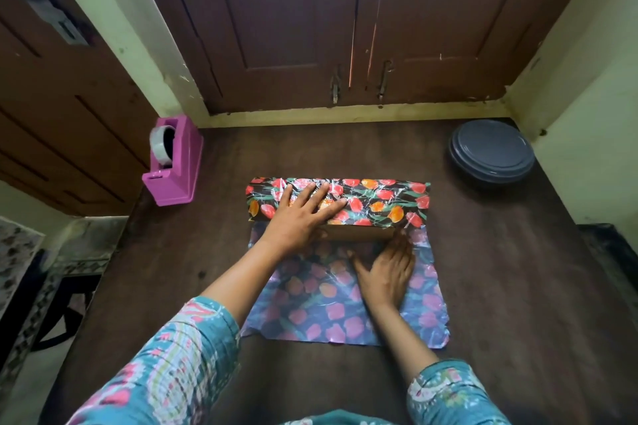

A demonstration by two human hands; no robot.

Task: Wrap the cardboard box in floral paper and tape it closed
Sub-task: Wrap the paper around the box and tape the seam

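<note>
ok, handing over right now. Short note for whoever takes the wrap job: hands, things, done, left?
Left hand: flat, pressing the far flap of the floral paper onto the top of the cardboard box.
Right hand: flat on the near flap, which lies on the table.
Tape dispenser: far left corner, no hand on it.
Done: far flap over the box.
Left: bring the near flap up, fold the ends, tape.

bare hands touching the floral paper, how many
2: left hand presses flat on the floral paper folded over the brown cardboard box; right hand rests on the paper spread in front of it.
</note>
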